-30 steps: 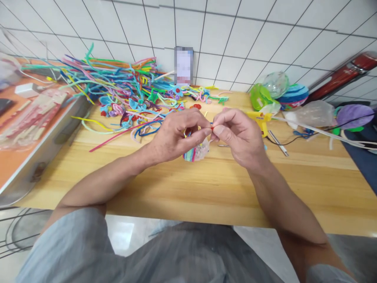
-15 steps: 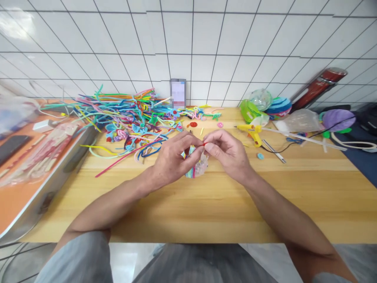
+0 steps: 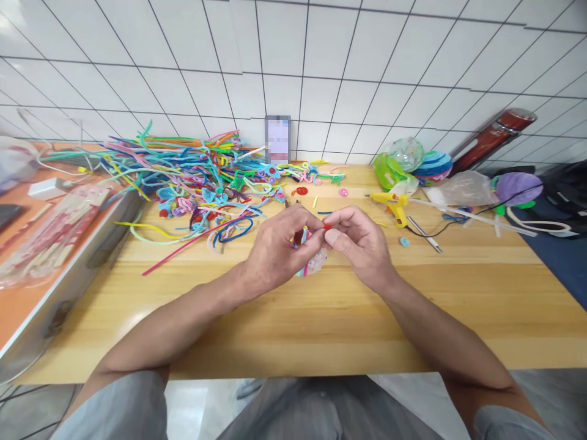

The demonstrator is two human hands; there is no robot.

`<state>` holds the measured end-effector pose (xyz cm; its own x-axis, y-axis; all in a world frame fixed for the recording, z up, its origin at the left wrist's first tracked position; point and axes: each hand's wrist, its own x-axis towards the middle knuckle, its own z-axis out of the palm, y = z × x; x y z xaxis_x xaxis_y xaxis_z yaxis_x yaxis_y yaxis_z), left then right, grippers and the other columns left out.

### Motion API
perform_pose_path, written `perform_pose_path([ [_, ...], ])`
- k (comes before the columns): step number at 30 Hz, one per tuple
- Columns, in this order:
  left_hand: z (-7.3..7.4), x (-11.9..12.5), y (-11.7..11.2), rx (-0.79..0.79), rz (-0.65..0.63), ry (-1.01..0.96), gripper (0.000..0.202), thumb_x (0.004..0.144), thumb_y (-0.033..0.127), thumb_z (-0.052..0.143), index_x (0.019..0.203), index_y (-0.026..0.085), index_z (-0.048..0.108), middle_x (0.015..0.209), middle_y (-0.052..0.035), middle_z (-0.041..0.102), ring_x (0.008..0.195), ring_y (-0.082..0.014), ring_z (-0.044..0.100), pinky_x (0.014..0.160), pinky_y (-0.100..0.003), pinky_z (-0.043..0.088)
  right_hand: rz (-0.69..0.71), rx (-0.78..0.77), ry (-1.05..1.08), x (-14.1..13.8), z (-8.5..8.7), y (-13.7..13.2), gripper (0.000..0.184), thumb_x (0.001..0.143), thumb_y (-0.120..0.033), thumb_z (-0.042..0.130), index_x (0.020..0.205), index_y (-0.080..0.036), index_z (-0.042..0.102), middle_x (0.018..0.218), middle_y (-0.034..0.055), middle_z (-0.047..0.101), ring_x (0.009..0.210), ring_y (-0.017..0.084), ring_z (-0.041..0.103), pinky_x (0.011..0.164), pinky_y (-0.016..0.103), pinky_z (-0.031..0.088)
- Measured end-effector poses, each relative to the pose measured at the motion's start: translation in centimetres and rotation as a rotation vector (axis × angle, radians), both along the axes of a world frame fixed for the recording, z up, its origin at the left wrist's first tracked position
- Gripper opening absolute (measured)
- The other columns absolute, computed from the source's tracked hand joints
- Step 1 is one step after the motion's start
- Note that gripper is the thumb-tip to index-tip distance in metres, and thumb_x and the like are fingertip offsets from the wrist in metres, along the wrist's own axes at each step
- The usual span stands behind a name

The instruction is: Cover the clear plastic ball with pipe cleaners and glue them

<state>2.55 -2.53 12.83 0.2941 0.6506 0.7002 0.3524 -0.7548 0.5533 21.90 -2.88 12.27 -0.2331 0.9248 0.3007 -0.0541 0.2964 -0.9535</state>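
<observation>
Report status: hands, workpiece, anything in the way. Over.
Left hand and right hand pinching small red piece. Its shape mostly hidden. Clear plastic item partly covered by hands; yellow glue gun apart, off to the right.

Short sleeves point(image 3: 117, 406) (a soft bluish grey)

In head view we see left hand point(image 3: 279, 247) and right hand point(image 3: 363, 247) close together, small red piece point(image 3: 327, 226) pinched at their fingertips. Under hands, partly hidden, we see clear crumpled packet point(image 3: 316, 263). Beyond left hand, more to left: heap of fuzzy coloured stems point(image 3: 183, 164). Straight beyond hands: phone point(image 3: 277, 139), upright against tiled wall point(image 3: 206, 73), screen blurred. Right of right hand: round blue piece point(image 3: 404, 242) near, yellow glue gun point(image 3: 394, 206) farther, red flask point(image 3: 493, 139) well apart.
</observation>
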Motion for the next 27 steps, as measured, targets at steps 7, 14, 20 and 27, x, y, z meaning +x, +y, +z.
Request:
perform_pose_path([
  [7, -0.3, -0.1, 0.4, 0.072, -0.045, 0.042, 0.013, 0.101, 0.012, 0.068, 0.094, 0.023, 0.067, 0.083, -0.0005, 0.074, 0.074, -0.0135, 0.066, 0.067, -0.028, 0.052, -0.022, -0.03, -0.015, 0.4, -0.1, 0.3, 0.038, 0.091, -0.061, 0.085, 0.092, -0.026, 0.071, 0.08, -0.0009, 0.072, 0.07, 0.016, 0.066, 0.066, 0.032, 0.056],
  [14, -0.1, -0.7, 0.8, -0.523, -0.158, -0.104, 0.01, 0.099, 0.029, 0.073, 0.095, 0.02, 0.075, 0.069, 0.003, 0.066, 0.055, -0.0092, 0.053, 0.051, -0.022, 0.041, -0.108, 0.066, -0.103, 0.2, -1.3, 0.4, 0.036, 0.101, -0.061, 0.075, 0.099, -0.025, 0.07, 0.086, -0.0004, 0.07, 0.076, 0.016, 0.064, 0.072, 0.032, 0.052],
  [20, 0.1, -0.9, 1.2, -0.45, -0.112, -0.088, 0.012, 0.097, 0.029, 0.076, 0.089, 0.019, 0.076, 0.065, 0.004, 0.065, 0.053, -0.0076, 0.051, 0.05, -0.02, 0.038, 0.022, -0.019, -0.001, -0.2, -1.0, 0.7, 0.042, 0.097, -0.065, 0.077, 0.098, -0.025, 0.066, 0.084, -0.0014, 0.07, 0.075, 0.015, 0.063, 0.07, 0.031, 0.052],
  [27, -0.3, -0.5, 1.4, -0.187, -0.021, 0.024, 0.018, 0.101, 0.031, 0.075, 0.087, 0.02, 0.076, 0.073, 0.0029, 0.073, 0.059, -0.0084, 0.056, 0.057, -0.022, 0.044, 0.036, -0.082, -0.001, 0.3, -0.9, 1.4, 0.04, 0.091, -0.063, 0.083, 0.093, -0.026, 0.067, 0.08, -0.0027, 0.067, 0.071, 0.015, 0.062, 0.067, 0.031, 0.053],
])
